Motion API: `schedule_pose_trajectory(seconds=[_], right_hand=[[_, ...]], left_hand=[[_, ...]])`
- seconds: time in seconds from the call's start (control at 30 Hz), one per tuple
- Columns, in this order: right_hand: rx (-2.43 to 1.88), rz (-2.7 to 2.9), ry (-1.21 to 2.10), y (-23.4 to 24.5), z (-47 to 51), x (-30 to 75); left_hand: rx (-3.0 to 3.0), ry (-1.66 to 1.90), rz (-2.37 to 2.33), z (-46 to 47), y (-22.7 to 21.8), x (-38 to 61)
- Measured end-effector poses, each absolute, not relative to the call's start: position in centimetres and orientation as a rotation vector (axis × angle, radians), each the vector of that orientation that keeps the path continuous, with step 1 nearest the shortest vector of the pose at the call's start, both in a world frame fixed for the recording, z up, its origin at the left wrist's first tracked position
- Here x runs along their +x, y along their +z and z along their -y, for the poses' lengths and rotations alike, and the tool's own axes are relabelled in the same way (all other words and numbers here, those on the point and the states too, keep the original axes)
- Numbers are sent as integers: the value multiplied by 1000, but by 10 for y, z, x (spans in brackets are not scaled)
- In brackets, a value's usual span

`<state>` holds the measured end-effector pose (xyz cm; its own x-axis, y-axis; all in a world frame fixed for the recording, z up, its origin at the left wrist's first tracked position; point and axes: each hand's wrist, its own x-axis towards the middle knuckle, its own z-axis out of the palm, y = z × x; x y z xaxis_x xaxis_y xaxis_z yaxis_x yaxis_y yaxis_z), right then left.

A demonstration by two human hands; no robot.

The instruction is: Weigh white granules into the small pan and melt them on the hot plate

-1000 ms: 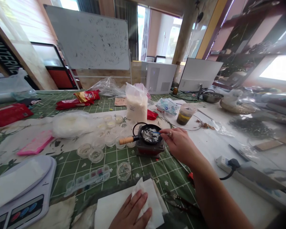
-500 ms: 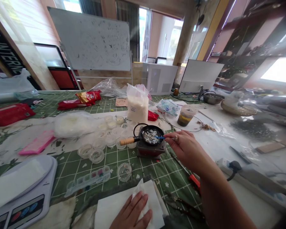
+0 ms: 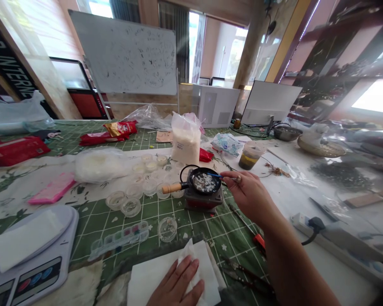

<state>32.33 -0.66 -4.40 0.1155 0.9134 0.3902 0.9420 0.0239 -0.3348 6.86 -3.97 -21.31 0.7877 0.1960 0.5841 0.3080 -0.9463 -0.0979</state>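
Observation:
A small black pan with a wooden handle rests on a little dark red stove. White flakes or pellets lie in it. Between thumb and fingers, my right hand pinches a thin blue stick, whose tip reaches over the pan's right side. My left hand lies flat with fingers spread on a crumpled white tissue, on top of folded white paper. Just beyond that paper stands a small clear round dish.
Several clear dishes and a bag of white pellets stand behind the pan. At left are a kitchen scale and a pill box. Pliers, a red-handled tool and a power strip lie right.
The blue stick's tip has shifted from the middle of the white pieces toward the pan's upper right rim. My left hand stays on the tissue. The camera view has turned slightly.

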Motion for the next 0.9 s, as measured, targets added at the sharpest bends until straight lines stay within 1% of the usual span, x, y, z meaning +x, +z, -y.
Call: schedule_pose_trajectory(seconds=[0.33, 0.43, 0.57, 0.67, 0.9], right_hand=[[-1875, 1845, -37, -45, 7, 322], [-1880, 1783, -98, -45, 6, 323], [-1925, 1816, -33, -46, 5, 321], [-1904, 1812, -52, -47, 6, 320], [-1869, 1800, -45, -49, 2, 318]], left_hand=[[-2827, -862, 395, 39, -217, 66], [-2837, -841, 414, 40, -218, 66], [-2810, -842, 408, 40, -217, 67], [-2791, -835, 393, 39, -216, 67], [-2817, -880, 404, 39, -219, 67]])
